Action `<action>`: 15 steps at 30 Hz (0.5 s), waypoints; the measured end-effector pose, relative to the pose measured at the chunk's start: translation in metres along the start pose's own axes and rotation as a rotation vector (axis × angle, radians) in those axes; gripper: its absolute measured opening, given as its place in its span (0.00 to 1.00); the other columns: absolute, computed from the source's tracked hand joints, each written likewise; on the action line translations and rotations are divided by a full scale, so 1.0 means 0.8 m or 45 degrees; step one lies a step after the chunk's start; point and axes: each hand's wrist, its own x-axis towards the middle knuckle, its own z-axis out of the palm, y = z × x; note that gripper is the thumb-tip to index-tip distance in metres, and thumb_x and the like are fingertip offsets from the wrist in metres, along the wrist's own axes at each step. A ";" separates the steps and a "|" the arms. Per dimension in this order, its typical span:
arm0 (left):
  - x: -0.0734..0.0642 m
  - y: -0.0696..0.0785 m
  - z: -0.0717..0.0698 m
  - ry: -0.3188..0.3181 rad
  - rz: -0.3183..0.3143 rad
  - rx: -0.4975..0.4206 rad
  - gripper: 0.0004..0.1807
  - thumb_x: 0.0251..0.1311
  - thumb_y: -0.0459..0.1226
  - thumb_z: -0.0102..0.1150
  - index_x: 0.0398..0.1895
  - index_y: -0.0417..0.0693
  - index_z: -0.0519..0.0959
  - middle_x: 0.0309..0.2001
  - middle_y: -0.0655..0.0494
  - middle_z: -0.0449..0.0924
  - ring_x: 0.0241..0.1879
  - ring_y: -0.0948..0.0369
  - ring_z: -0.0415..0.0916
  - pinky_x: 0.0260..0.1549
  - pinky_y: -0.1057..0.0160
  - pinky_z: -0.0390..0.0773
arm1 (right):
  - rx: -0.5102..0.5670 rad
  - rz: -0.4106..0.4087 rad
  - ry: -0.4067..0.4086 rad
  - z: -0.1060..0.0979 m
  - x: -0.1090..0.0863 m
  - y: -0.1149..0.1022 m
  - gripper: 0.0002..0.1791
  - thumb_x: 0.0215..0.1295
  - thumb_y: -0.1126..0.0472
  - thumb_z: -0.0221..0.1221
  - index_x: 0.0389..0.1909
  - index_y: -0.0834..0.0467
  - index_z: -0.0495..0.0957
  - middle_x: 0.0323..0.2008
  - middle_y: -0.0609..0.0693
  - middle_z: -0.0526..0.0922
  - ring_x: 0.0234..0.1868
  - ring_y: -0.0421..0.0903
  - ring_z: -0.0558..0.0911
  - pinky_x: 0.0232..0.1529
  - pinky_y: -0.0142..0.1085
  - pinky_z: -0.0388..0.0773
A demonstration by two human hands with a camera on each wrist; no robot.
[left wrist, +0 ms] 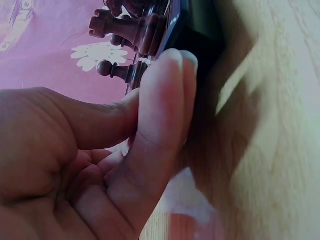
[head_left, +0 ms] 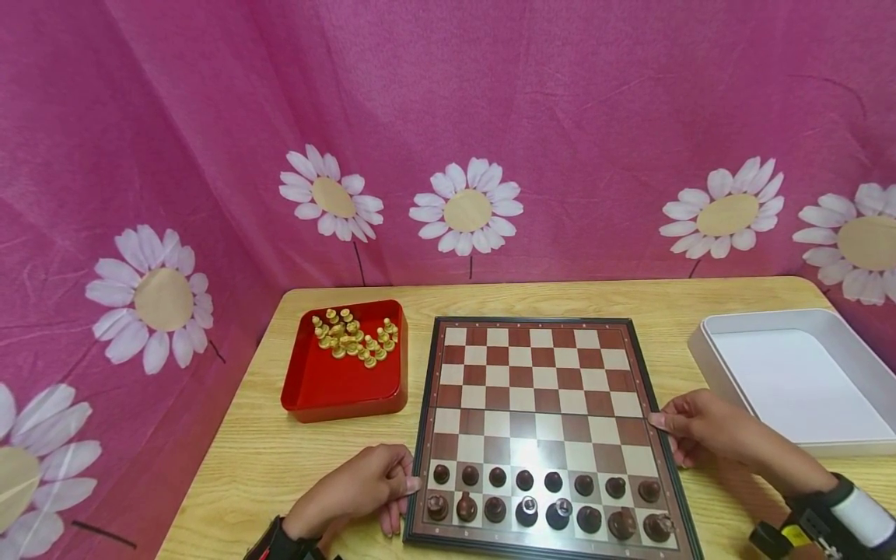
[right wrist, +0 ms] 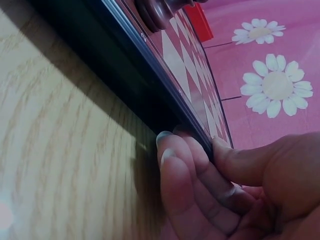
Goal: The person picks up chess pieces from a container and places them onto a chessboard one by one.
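Observation:
A brown and cream chessboard [head_left: 542,400] with a dark rim lies on the table between my hands. Along its near side stand two rows of dark chess pieces [head_left: 526,511], pawns [head_left: 497,476] in front. My left hand [head_left: 374,482] holds the left rim near these rows, thumb on top. In the left wrist view a dark rook [left wrist: 120,28] and a pawn [left wrist: 117,70] rise just beyond the fingertips. The right rim, about halfway up, is pinched by my right hand [head_left: 710,429]; its fingers [right wrist: 177,185] sit at the board's side and underside in the right wrist view.
To the left of the board, a red tray [head_left: 336,397] contains several gold chess pieces [head_left: 346,340]. A white tray [head_left: 805,365] stands at the right. Pink cloth [head_left: 560,93] with daisies hangs behind the wooden table [head_left: 245,467] and on its left.

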 end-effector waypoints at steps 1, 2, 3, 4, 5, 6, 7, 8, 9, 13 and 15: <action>0.000 0.000 0.000 0.000 -0.002 -0.003 0.09 0.62 0.37 0.58 0.34 0.39 0.72 0.21 0.48 0.78 0.16 0.56 0.77 0.18 0.61 0.79 | -0.004 -0.003 0.001 0.000 0.000 0.000 0.18 0.70 0.53 0.52 0.31 0.66 0.73 0.19 0.53 0.79 0.20 0.47 0.78 0.25 0.40 0.80; 0.000 0.000 0.000 -0.001 -0.003 -0.004 0.09 0.62 0.37 0.58 0.34 0.39 0.72 0.21 0.48 0.78 0.16 0.56 0.77 0.18 0.61 0.79 | -0.007 -0.005 0.001 -0.001 0.001 0.000 0.18 0.70 0.53 0.52 0.31 0.66 0.73 0.19 0.53 0.79 0.20 0.47 0.78 0.24 0.40 0.80; 0.000 0.000 0.000 -0.001 -0.005 -0.008 0.09 0.62 0.37 0.57 0.34 0.39 0.72 0.21 0.48 0.79 0.16 0.57 0.77 0.18 0.61 0.79 | -0.008 -0.005 0.001 -0.001 0.001 0.000 0.18 0.71 0.53 0.52 0.32 0.66 0.73 0.19 0.53 0.79 0.20 0.46 0.78 0.24 0.40 0.80; 0.000 0.000 0.000 -0.001 -0.003 -0.004 0.09 0.62 0.37 0.57 0.34 0.39 0.72 0.20 0.48 0.79 0.16 0.57 0.77 0.18 0.61 0.79 | -0.010 -0.006 0.001 -0.001 0.001 0.000 0.18 0.71 0.53 0.52 0.32 0.66 0.73 0.19 0.53 0.79 0.20 0.46 0.78 0.24 0.40 0.80; 0.000 0.000 0.001 -0.001 0.001 0.001 0.09 0.62 0.37 0.57 0.33 0.39 0.72 0.20 0.48 0.79 0.16 0.57 0.77 0.17 0.61 0.79 | -0.010 -0.006 0.000 -0.001 0.001 0.000 0.18 0.71 0.54 0.52 0.32 0.66 0.73 0.19 0.53 0.79 0.20 0.46 0.78 0.24 0.40 0.80; 0.000 0.000 0.001 -0.002 0.006 0.003 0.09 0.62 0.37 0.57 0.33 0.39 0.72 0.20 0.48 0.79 0.16 0.57 0.77 0.17 0.61 0.79 | -0.012 0.001 0.001 -0.002 0.002 0.000 0.18 0.71 0.54 0.51 0.32 0.66 0.73 0.19 0.53 0.79 0.20 0.46 0.78 0.24 0.40 0.80; 0.000 0.000 0.001 -0.002 0.010 0.002 0.09 0.62 0.37 0.57 0.33 0.39 0.72 0.20 0.48 0.79 0.16 0.56 0.77 0.17 0.61 0.79 | -0.012 0.008 -0.001 -0.002 0.002 0.000 0.17 0.71 0.54 0.51 0.32 0.66 0.73 0.20 0.53 0.79 0.20 0.46 0.78 0.25 0.40 0.80; 0.000 0.000 0.001 -0.002 0.013 0.006 0.09 0.62 0.37 0.57 0.33 0.39 0.72 0.20 0.48 0.79 0.16 0.56 0.77 0.17 0.60 0.79 | -0.012 0.015 -0.001 -0.002 0.002 0.000 0.17 0.71 0.54 0.51 0.33 0.66 0.74 0.20 0.53 0.79 0.21 0.46 0.78 0.25 0.40 0.80; 0.000 0.000 0.002 -0.001 0.012 0.002 0.09 0.62 0.37 0.57 0.33 0.39 0.72 0.20 0.48 0.79 0.16 0.56 0.77 0.17 0.60 0.79 | -0.013 0.019 -0.002 -0.002 0.002 -0.001 0.17 0.71 0.54 0.51 0.33 0.66 0.74 0.20 0.53 0.79 0.21 0.46 0.78 0.25 0.40 0.80; 0.000 0.000 0.002 -0.003 0.006 -0.021 0.09 0.62 0.37 0.57 0.34 0.38 0.72 0.21 0.48 0.79 0.16 0.57 0.77 0.17 0.61 0.79 | -0.011 0.022 -0.011 -0.002 0.002 -0.002 0.18 0.71 0.54 0.51 0.33 0.67 0.74 0.20 0.53 0.79 0.21 0.46 0.78 0.25 0.41 0.80; 0.000 0.000 0.002 -0.004 0.002 -0.030 0.09 0.62 0.37 0.57 0.34 0.38 0.72 0.21 0.48 0.79 0.16 0.57 0.77 0.17 0.61 0.79 | -0.010 0.017 -0.015 -0.002 0.001 -0.003 0.18 0.71 0.54 0.51 0.32 0.66 0.74 0.19 0.53 0.79 0.21 0.46 0.78 0.25 0.41 0.80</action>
